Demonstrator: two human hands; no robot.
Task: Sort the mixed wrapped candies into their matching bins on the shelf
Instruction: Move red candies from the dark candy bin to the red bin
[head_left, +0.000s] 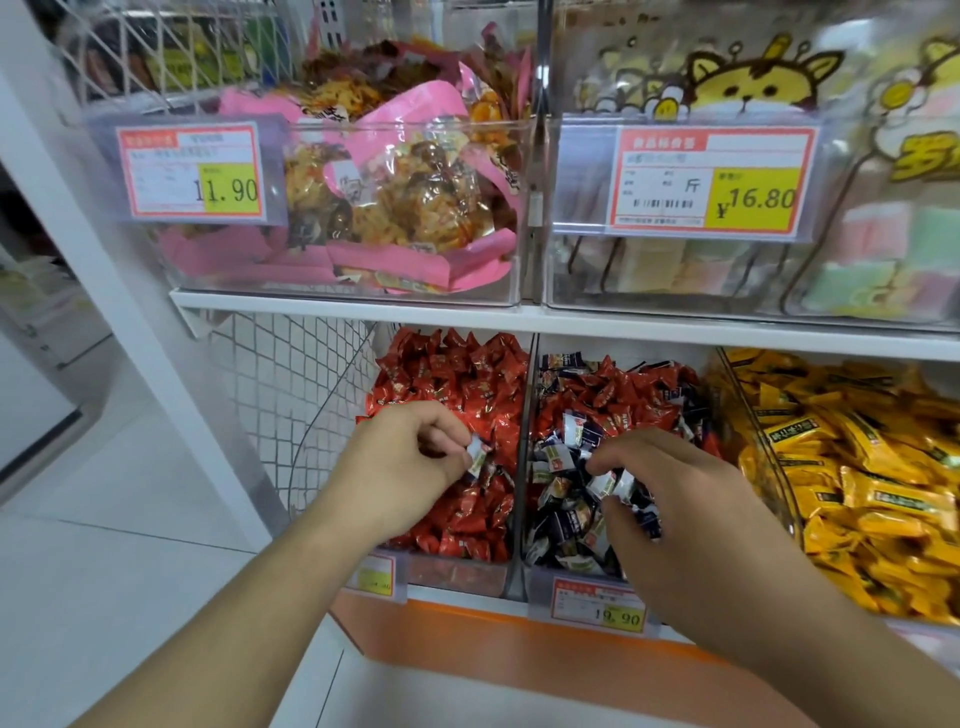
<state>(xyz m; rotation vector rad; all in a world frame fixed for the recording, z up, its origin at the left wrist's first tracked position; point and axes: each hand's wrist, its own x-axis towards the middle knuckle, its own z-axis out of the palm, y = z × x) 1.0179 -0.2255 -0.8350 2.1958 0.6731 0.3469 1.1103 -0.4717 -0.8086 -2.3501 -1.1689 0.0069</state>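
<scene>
On the lower shelf, the left clear bin (457, 571) holds red wrapped candies (457, 384). My left hand (400, 462) hovers over it and pinches a dark blue and white candy (477, 458) between thumb and fingers. The middle bin (571, 577) holds dark blue candies (566, 514) mixed with red ones (613, 395) at the back. There my right hand (675, 493) reaches into the blue pile, fingers curled round a blue and white candy (608, 483). The right bin (779, 499) is full of yellow candies (857, 467).
The upper shelf (363, 309) carries a bin of pink snack packs (405, 208) and a bin of pastel marshmallow bags (857, 249), both with price tags. A wire basket (291, 395) hangs left of the bins. An orange base (493, 639) runs below.
</scene>
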